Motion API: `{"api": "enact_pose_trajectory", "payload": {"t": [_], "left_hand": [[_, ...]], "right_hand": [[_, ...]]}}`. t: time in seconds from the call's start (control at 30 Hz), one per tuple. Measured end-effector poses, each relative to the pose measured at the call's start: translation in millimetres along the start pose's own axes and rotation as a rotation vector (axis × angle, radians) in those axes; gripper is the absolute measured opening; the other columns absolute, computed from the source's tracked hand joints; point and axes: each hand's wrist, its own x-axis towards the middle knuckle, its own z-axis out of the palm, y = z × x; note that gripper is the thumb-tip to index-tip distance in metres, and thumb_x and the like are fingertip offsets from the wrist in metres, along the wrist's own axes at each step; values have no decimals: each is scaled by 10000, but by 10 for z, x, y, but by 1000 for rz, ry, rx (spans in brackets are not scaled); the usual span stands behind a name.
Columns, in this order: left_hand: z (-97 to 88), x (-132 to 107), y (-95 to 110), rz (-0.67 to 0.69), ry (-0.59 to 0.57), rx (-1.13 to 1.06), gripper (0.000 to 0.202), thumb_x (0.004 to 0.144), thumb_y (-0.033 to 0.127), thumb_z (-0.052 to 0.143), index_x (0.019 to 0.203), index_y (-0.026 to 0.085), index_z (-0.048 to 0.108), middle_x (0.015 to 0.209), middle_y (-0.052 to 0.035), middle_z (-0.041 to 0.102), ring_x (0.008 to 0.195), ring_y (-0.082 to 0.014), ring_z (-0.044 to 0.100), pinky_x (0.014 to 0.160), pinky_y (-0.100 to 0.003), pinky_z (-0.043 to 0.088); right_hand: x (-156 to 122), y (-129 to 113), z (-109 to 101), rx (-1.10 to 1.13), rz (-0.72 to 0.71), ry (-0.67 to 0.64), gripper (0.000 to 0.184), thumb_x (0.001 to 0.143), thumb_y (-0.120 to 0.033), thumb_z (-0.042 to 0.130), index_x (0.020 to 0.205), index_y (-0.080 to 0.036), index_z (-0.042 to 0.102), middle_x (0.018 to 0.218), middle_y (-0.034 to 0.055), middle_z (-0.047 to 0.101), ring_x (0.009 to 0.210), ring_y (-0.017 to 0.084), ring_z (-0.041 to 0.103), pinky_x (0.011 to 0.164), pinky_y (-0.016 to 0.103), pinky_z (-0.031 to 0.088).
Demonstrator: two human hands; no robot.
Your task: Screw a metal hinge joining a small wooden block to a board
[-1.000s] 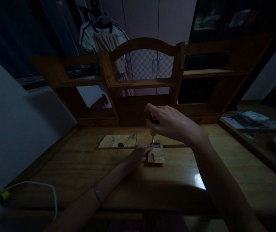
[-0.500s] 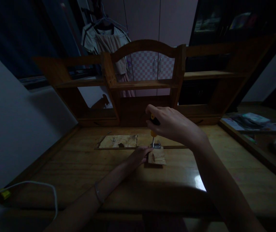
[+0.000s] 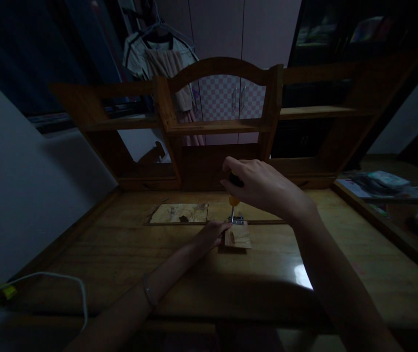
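Right hand (image 3: 267,188): fingers closed around the yellow-and-black handle of the screwdriver (image 3: 234,200).
Screwdriver: below the right fingers, nearly upright, its shaft reaching down to the metal hinge (image 3: 239,221); too small to tell whether the tip sits in a screw.
Left hand (image 3: 209,236): fingers pinching the small wooden piece (image 3: 241,238) at its left edge, beside the hinge.
Small wooden piece: just right of the left fingers, below the right ones, a dark shadow under its near edge.
Metal hinge: right of the left fingertips, along the piece's far edge.
Long board (image 3: 174,213): beyond the left fingers, lying on the desk (image 3: 121,249), a rough pale patch on its left part.
White cord (image 3: 57,275): well left of the left fingers.
Wooden shelf unit (image 3: 218,128): beyond both hands' fingers.
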Motion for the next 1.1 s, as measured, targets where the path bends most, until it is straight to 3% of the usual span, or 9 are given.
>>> {"api": "enact_pose_trajectory", "payload": {"t": [0.1, 0.23, 0.4, 0.5, 0.57, 0.7, 0.8, 0.93, 1.1], "left_hand": [[7, -17, 92, -62, -11, -108, 317, 811, 27, 538, 1065, 165, 669, 1105, -87, 698, 1031, -213, 665, 830, -243, 506], [-7, -25, 114, -39, -7, -64, 268, 813, 68, 557, 1038, 162, 669, 1102, -97, 696, 1015, -227, 664, 828, -262, 508], [-25, 16, 45, -3, 26, 103, 247, 750, 68, 619, 972, 159, 677, 968, -78, 697, 946, -240, 657, 828, -283, 494], [-30, 1, 49, -2, 20, 126, 258, 747, 53, 608, 974, 158, 672, 944, -67, 691, 902, -224, 654, 820, -278, 488], [-41, -30, 77, 16, 28, 118, 266, 778, 65, 596, 1012, 166, 670, 1001, -73, 694, 947, -222, 652, 850, -279, 484], [-49, -64, 115, 38, 24, 80, 253, 821, 81, 580, 1038, 172, 674, 1076, -88, 696, 1015, -220, 647, 895, -279, 480], [-17, -33, 67, 7, 25, 48, 286, 842, 76, 557, 1093, 158, 665, 1078, -94, 696, 1037, -221, 650, 876, -272, 490], [14, 15, -45, -5, 23, 87, 293, 816, 71, 600, 1097, 130, 662, 1053, -93, 693, 957, -217, 660, 837, -269, 495], [-21, -5, -84, 74, 18, 158, 245, 828, 81, 609, 1061, 135, 658, 1041, -87, 690, 946, -211, 654, 833, -259, 483]], "right_hand": [[-2, 34, -4, 8, 17, -4, 244, 933, -331, 510, 1137, -199, 531, 1025, 77, 691, 939, 237, 643, 763, 327, 395], [-7, 69, -15, 124, -62, -38, 318, 881, -285, 551, 1191, -217, 530, 1171, 73, 655, 1025, 226, 623, 828, 317, 413], [-4, 34, -19, 28, -36, -15, 200, 965, -325, 475, 1101, -201, 552, 935, 54, 694, 861, 213, 652, 705, 307, 380], [-5, 8, -28, -140, 55, 38, 333, 986, -493, 432, 1050, -193, 562, 801, 62, 676, 768, 253, 652, 634, 332, 321], [-10, 4, -38, -133, 78, 40, 384, 974, -543, 422, 1069, -195, 557, 818, 68, 679, 787, 268, 657, 647, 339, 327], [-12, 19, -31, 45, 2, 14, 253, 943, -363, 481, 1138, -205, 510, 1098, 79, 664, 958, 238, 640, 770, 329, 383], [8, 27, 2, 122, -67, -7, 168, 955, -275, 449, 1098, -202, 497, 1040, 51, 661, 915, 198, 625, 762, 305, 385], [28, 16, 34, 87, -56, 3, 132, 991, -276, 403, 1025, -203, 508, 907, 40, 662, 821, 186, 627, 711, 301, 372], [0, 25, 9, 60, -35, 7, 211, 919, -343, 529, 1075, -204, 502, 1021, 67, 658, 932, 236, 629, 762, 326, 391]]}}
